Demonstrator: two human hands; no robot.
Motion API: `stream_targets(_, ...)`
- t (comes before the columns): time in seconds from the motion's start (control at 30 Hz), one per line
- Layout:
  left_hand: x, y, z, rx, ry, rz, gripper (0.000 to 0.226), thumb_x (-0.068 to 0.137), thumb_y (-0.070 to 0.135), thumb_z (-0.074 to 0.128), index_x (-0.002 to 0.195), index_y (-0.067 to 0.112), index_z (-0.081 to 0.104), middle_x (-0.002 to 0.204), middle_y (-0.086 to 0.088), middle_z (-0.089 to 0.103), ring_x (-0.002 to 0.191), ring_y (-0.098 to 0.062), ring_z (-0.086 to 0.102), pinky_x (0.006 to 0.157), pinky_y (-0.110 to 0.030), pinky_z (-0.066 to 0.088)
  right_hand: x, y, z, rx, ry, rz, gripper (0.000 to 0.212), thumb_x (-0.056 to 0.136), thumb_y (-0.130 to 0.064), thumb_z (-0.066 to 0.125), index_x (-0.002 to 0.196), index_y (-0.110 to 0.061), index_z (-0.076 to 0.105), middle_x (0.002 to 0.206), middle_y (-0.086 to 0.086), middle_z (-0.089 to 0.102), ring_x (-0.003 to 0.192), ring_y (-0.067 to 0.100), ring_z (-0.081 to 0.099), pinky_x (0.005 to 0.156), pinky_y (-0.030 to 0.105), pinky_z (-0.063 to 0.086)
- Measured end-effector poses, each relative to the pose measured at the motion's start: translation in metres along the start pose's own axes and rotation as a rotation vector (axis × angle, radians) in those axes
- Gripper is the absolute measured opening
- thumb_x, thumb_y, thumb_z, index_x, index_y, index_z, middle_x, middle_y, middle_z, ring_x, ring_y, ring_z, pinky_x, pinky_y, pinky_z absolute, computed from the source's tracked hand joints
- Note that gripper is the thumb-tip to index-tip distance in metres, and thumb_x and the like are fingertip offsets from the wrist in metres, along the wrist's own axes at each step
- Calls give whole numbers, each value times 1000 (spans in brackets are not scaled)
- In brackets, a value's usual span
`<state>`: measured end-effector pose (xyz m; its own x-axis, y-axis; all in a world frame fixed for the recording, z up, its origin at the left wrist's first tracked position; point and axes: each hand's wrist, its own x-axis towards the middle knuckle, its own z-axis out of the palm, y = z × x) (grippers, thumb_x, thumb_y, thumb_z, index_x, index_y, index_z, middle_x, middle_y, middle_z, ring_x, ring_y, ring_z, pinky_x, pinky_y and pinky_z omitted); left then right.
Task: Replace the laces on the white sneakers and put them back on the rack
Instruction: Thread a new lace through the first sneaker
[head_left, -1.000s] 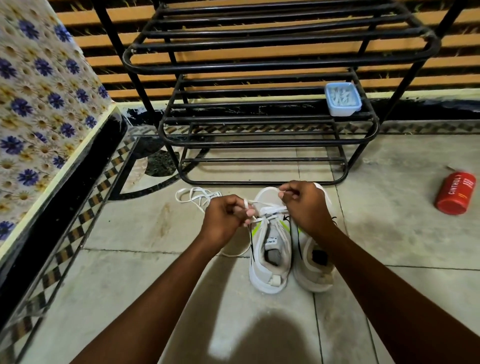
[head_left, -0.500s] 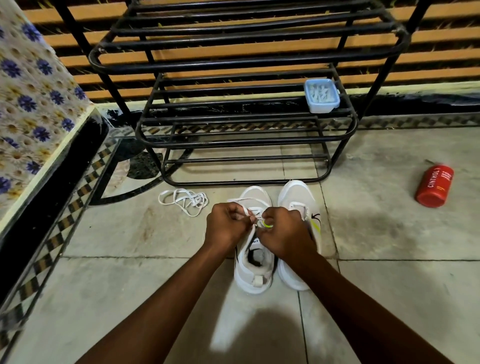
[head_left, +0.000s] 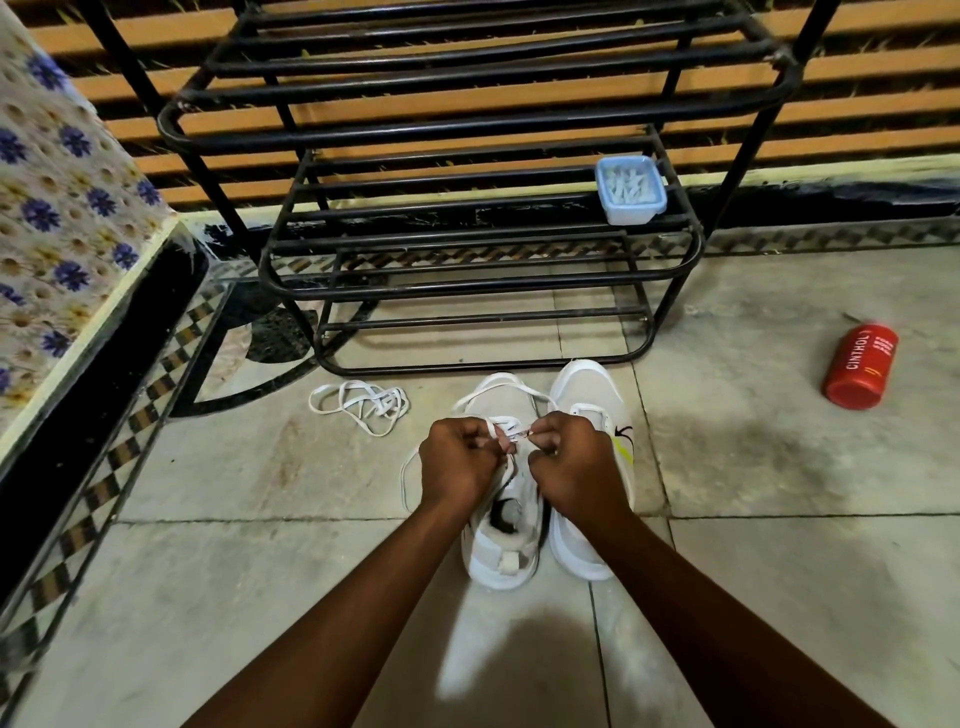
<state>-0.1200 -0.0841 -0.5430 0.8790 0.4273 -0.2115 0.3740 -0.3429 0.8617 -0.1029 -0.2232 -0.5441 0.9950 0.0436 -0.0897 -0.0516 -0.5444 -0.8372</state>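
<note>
**A:** While both hands hover over the shoes, what exactly are they doing?

**B:** The left hand (head_left: 460, 462) and the right hand (head_left: 571, 467) are both curled, knuckles up. Each pinches a strand of the white lace (head_left: 498, 385) between thumb and fingers, and the fingertips nearly meet.

**A:** And where are the shoes?

**B:** The 2 stand side by side on the floor (head_left: 208, 597), toes pointing at the rack's bottom rail and just short of it. The hands work above the sneaker under the hands (head_left: 493, 564). The 2nd sneaker (head_left: 587, 397) touches it on the right, with a yellow-green streak and a black mark on its side.

**A:** How does the lace run?

**B:** 1 loop arches over the toe. Another hangs off beside the left wrist and curves down to the floor. Whether it is threaded through any eyelets, I cannot tell, because the hands cover them.

**A:** Anything else about?

**B:** A loose lace (head_left: 363, 405) lies tangled on the floor, near the rack's front left foot. The black rack (head_left: 467, 132) carries only a pale blue tub (head_left: 630, 189), at the right end of its middle shelf. A red can (head_left: 860, 371) lies on its side, well apart toward the floor's right edge. A flower-print bed (head_left: 57, 208) runs along the left.
</note>
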Motion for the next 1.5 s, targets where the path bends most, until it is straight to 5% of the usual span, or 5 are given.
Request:
stream_targets(0.13, 2, -2, 2, 10, -13, 10, 13, 84, 8, 78, 72, 13, 78, 65, 9, 74, 57, 5, 63, 58, -9, 45, 2, 1, 0, 21, -10, 31, 32, 73, 0, 62, 102, -10, 72, 89, 1, 74, 90, 13, 69, 68, 0, 41)
stream_targets(0.43, 6, -8, 6, 114, -21, 127, 26, 85, 4, 71, 68, 21, 76, 65, 10, 74, 66, 0, 70, 68, -13, 51, 2, -1, 0, 94, -1, 114, 30, 75, 2, 60, 98, -13, 71, 88, -3, 74, 83, 6, 66, 63, -1, 39)
stream_targets(0.83, 11, -9, 12, 110, -6, 89, 31, 83, -4, 65, 65, 20, 74, 62, 8, 73, 65, -4, 71, 74, -25, 60, 6, -1, 4, 287, 27, 273, 24, 71, 2, 59, 85, -14, 70, 80, -1, 75, 74, 17, 71, 74, 45, 61)
stream_targets(1.17, 8, -8, 12, 136, -7, 128, 31, 82, -8, 62, 69, 18, 74, 63, 7, 73, 66, -3, 70, 66, -19, 54, 2, -6, -1, 167, -17, 205, 30, 75, 2, 61, 98, -15, 69, 90, -3, 75, 90, 9, 69, 71, 11, 46)
stream_targets(1.5, 12, -7, 7, 249, -67, 205, 22, 82, 7, 63, 69, 21, 73, 64, 13, 71, 71, -6, 70, 74, -29, 56, -2, -13, -4, 73, -22, 127, 28, 77, -4, 67, 100, -19, 67, 90, -4, 75, 91, 10, 70, 76, 21, 53)
